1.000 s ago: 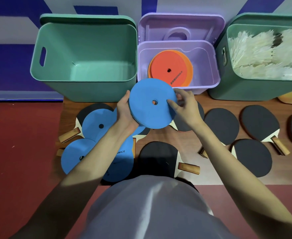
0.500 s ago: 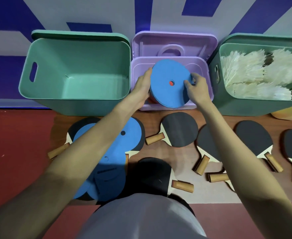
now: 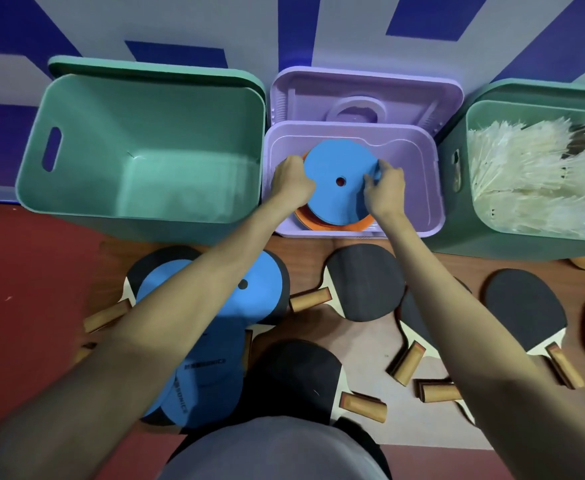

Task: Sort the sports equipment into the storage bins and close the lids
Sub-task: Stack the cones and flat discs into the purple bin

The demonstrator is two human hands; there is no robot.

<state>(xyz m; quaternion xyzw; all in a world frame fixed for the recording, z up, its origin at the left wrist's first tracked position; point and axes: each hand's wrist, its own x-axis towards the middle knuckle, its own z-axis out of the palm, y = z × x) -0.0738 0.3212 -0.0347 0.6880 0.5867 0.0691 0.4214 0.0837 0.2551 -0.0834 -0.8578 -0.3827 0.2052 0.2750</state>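
Both hands reached into the purple bin (image 3: 433,188), which stood between two green bins against a blue and white wall (image 3: 284,26). The left hand (image 3: 291,183) gripped the left edge of a blue disc (image 3: 336,199), its fingers curled under the rim. The right hand (image 3: 384,190) pinched the disc's right edge between thumb and fingers. The disc lay flat, or nearly so, on top of orange discs (image 3: 322,226) inside the purple bin, and orange showed through its centre hole. The purple lid (image 3: 318,95) stood open behind the bin, leaning toward the wall.

The left green bin (image 3: 145,140) was open and held nothing that could be seen; its lid (image 3: 152,69) stood behind it. The right green bin (image 3: 457,216) was filled with white shuttlecocks (image 3: 533,174).

In front of the bins, on a wooden board (image 3: 363,348) lying on the red floor (image 3: 24,289), more blue discs (image 3: 211,341) lay overlapping beneath the left forearm, partly covering black paddles. One paddle (image 3: 363,282) lay just before the purple bin with its wooden handle pointing left. Another paddle (image 3: 526,306) lay to the right, handle toward the person, and a third (image 3: 301,379) lay near the person's grey shirt (image 3: 273,452). Further paddles were partly hidden under the right forearm.
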